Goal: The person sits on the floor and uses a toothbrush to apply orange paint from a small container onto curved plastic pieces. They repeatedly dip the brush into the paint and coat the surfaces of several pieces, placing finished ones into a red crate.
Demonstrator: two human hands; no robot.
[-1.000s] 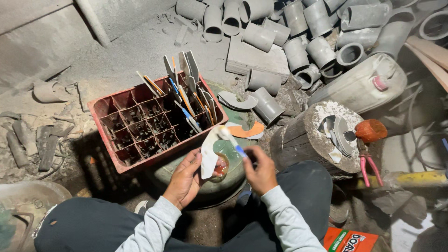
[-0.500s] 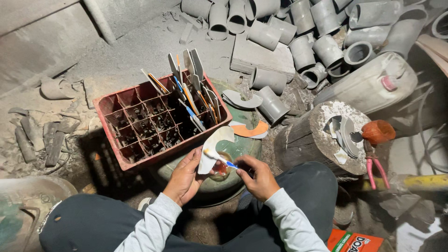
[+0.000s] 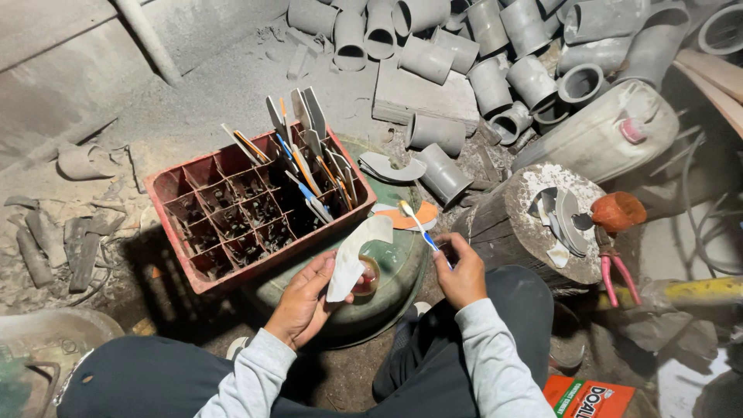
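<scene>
Left hand [image 3: 306,302] grips curved grey plastic shard [image 3: 352,255]; right hand [image 3: 462,272] grips slim toothbrush [image 3: 418,226].

We cannot see the near end of the toothbrush [image 3: 419,227]; the right hand [image 3: 463,272] hides it. The small round container [image 3: 367,275] is half covered by the pale curved piece [image 3: 352,255]. The orange packet [image 3: 588,397] is cut by the near edge.
</scene>
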